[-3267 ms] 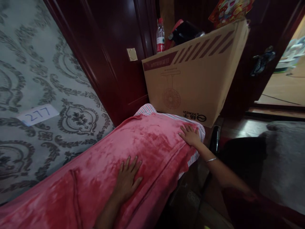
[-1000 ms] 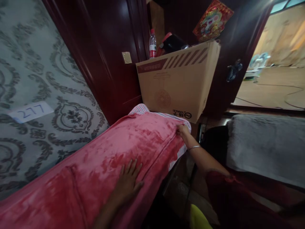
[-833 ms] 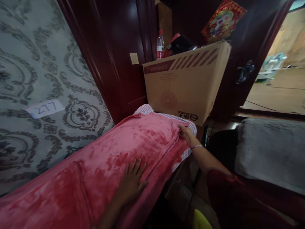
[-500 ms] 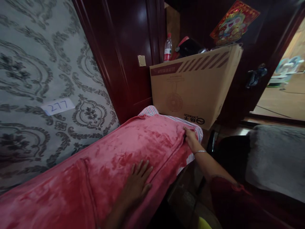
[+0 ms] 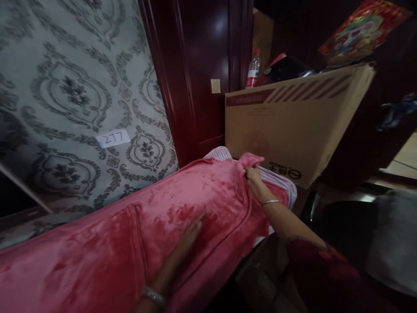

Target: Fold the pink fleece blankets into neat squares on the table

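Note:
A pink plush blanket (image 5: 195, 187) lies spread over a long low surface along the wall. My right hand (image 5: 254, 176) is closed on its far edge near the corner, with a bunched fold of the cloth sticking up past the fingers. Over the middle of the blanket is my left hand (image 5: 191, 234), seen edge-on and slightly blurred, its fingers stretched out and holding nothing. I cannot tell whether it touches the plush. A striped cloth (image 5: 276, 178) shows from underneath at the far end.
Behind the far end stands a large cardboard box (image 5: 286, 126), with a plastic bottle (image 5: 253, 71) beyond its top edge. Patterned wallpaper (image 5: 74, 95) runs along the left. A grey fuzzy cover (image 5: 395, 234) is at the right.
My right hand has pulled the blanket's far corner up and inward, baring more striped cloth. My left hand has turned from palm-down to edge-on. The view has swung left.

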The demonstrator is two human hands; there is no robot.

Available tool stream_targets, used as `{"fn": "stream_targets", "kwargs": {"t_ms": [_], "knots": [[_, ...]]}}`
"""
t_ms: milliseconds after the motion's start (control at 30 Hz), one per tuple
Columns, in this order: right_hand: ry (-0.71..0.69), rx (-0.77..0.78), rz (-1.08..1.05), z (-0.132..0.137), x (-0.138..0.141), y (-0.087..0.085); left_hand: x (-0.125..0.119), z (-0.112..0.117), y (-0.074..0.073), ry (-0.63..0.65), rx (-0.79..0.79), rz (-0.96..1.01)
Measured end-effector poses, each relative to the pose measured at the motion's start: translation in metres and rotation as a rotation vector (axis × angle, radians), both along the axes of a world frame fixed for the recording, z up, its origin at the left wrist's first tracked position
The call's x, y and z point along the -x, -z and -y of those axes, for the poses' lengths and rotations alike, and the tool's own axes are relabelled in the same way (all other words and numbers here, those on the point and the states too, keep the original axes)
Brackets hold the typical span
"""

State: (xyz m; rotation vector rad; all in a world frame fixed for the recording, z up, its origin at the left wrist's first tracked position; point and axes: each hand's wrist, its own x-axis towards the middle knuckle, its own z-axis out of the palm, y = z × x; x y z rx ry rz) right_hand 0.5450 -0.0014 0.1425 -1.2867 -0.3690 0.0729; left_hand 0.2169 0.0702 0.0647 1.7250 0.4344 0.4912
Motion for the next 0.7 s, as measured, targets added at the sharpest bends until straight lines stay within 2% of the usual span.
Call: {"fn": "stream_targets", "kwargs": {"t_ms": [67, 100, 167, 233, 300, 367, 500, 600, 700], "knots": [[-0.093, 0.018, 0.058, -0.023, 0.024, -0.016, 0.0, -0.015, -0.006, -0.157, 0.397, 0.155], [-0.186, 0.031, 0.145, -0.031, 0.041, -0.022, 0.001, -0.023, -0.011, -0.224, 0.554, 0.21], [-0.396, 0.054, 0.344, -0.034, 0.078, -0.024, 0.006, -0.038, -0.022, -0.343, 0.762, 0.278], [-0.578, 0.113, 0.527, -0.023, 0.115, -0.016, 0.012, -0.051, -0.031, -0.439, 0.865, 0.312], [-0.681, 0.235, 0.709, -0.004, 0.146, 0.001, 0.018, -0.062, -0.037, -0.509, 0.901, 0.324], [-0.756, 0.37, 0.847, 0.016, 0.166, 0.022, 0.022, -0.07, -0.038, -0.55, 0.867, 0.308], [-0.777, 0.566, 0.964, 0.042, 0.183, 0.058, 0.023, -0.075, -0.036, -0.553, 0.716, 0.26], [-0.717, 0.641, 1.033, 0.052, 0.189, 0.07, 0.021, -0.074, -0.035, -0.532, 0.694, 0.247], [-0.66, 0.717, 1.156, 0.057, 0.194, 0.069, 0.02, -0.074, -0.037, -0.552, 0.567, 0.218]]}}
